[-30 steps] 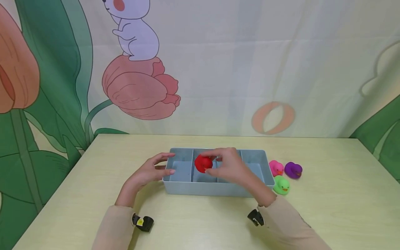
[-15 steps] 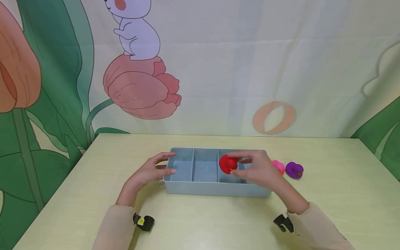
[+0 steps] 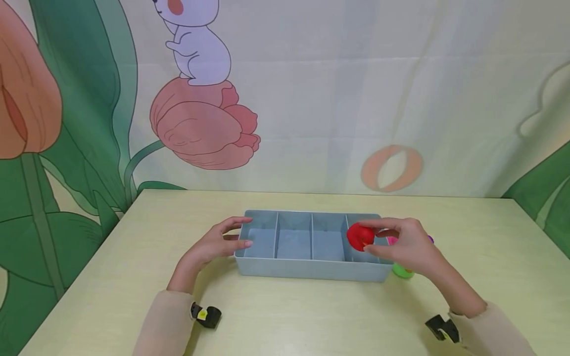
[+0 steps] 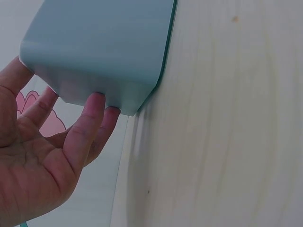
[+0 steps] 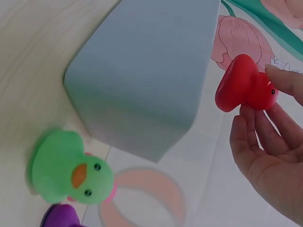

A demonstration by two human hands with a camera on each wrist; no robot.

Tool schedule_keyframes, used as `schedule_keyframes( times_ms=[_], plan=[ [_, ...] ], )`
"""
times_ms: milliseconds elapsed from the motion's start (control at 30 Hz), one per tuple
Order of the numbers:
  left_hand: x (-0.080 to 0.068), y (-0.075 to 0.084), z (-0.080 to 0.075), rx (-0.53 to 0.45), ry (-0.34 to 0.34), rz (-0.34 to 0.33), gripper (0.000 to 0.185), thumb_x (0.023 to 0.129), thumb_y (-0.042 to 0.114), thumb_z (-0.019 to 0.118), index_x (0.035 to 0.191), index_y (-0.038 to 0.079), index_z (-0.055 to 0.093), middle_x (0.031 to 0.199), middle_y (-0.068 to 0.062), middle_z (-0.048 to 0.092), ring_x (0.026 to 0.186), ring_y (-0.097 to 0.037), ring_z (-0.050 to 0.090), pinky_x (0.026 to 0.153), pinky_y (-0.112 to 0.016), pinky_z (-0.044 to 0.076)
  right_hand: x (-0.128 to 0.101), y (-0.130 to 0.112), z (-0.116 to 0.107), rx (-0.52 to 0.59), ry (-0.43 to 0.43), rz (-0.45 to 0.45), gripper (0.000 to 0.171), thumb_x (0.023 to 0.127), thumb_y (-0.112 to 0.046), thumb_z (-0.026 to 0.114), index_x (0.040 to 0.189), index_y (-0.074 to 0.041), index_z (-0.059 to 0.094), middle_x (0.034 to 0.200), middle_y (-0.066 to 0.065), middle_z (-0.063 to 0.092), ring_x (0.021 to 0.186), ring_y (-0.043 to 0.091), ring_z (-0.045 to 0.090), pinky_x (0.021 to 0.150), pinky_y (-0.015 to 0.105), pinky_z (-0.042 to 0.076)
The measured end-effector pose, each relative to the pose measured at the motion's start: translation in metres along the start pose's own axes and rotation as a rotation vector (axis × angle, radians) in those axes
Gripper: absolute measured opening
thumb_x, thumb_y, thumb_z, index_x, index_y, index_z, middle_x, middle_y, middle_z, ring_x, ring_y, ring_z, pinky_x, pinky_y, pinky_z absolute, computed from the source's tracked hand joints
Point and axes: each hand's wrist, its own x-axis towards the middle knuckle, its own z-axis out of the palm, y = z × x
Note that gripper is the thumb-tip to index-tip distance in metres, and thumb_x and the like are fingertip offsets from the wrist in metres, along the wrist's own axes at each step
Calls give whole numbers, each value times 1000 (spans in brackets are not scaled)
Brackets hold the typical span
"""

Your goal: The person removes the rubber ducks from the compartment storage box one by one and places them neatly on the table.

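A grey-blue storage box [image 3: 311, 269] with several compartments sits on the table. My left hand [image 3: 215, 242] holds its left end, thumb over the rim; in the left wrist view, fingertips [image 4: 97, 101] press the outer end wall. My right hand [image 3: 407, 244] pinches a red rubber duck [image 3: 358, 237] between thumb and fingers, over the rightmost compartment in the head view. The right wrist view shows the red duck [image 5: 241, 85] tipped sideways, above the box's rim. Its head lies toward my palm.
Off the box's right end, a green rubber duck [image 5: 57, 165], a purple one [image 5: 61, 217] and a pink one [image 3: 392, 240] stand close together on the table [image 3: 289, 316], partly hidden by my right hand in the head view. A printed curtain [image 3: 311, 99] hangs behind.
My right hand has carried the red duck rightward, from over the second compartment from the left to over the rightmost one. My left hand has stayed at the box's left end.
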Motion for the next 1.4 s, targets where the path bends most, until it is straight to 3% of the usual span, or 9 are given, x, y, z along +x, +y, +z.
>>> schedule_keyframes(
  times_ms=[233, 567, 767, 1000, 1400],
  plan=[
    [1, 0, 2, 2, 0, -3, 64, 80, 26, 71, 135, 14, 41, 142, -12, 32, 127, -39, 34, 89, -49, 43, -12, 14, -15, 13, 5, 43, 42, 73, -12, 76, 112, -4, 64, 100, 14, 65, 81, 23, 63, 60, 26, 53],
    [0, 1, 1, 8, -1, -7, 63, 80, 26, 70, 135, 15, 41, 143, -12, 31, 128, -39, 33, 89, -50, 43, -26, 40, -38, -27, 19, 79, 45, 74, -9, 74, 116, 1, 60, 110, 21, 62, 82, 17, 64, 64, 22, 52],
    [-1, 1, 1, 10, 3, -13, 63, 80, 27, 70, 135, 17, 42, 143, -12, 31, 128, -39, 33, 89, -50, 43, -34, 57, -49, -106, 31, 89, 46, 74, -8, 74, 117, 2, 60, 110, 22, 61, 86, 25, 61, 63, 21, 52],
    [0, 1, 1, 6, 6, -18, 62, 80, 26, 70, 135, 16, 42, 143, -11, 30, 128, -39, 33, 90, -52, 41, -41, 76, -59, -108, 17, 180, 49, 76, -10, 72, 120, 3, 56, 114, 26, 57, 92, 33, 58, 63, 24, 53],
    [0, 1, 0, 3, 4, -9, 63, 80, 26, 70, 135, 15, 42, 143, -11, 31, 127, -39, 34, 89, -51, 42, -46, 105, -69, -11, -39, 264, 52, 75, -9, 72, 120, 10, 53, 116, 30, 54, 86, 16, 63, 67, 28, 54]
  ],
)
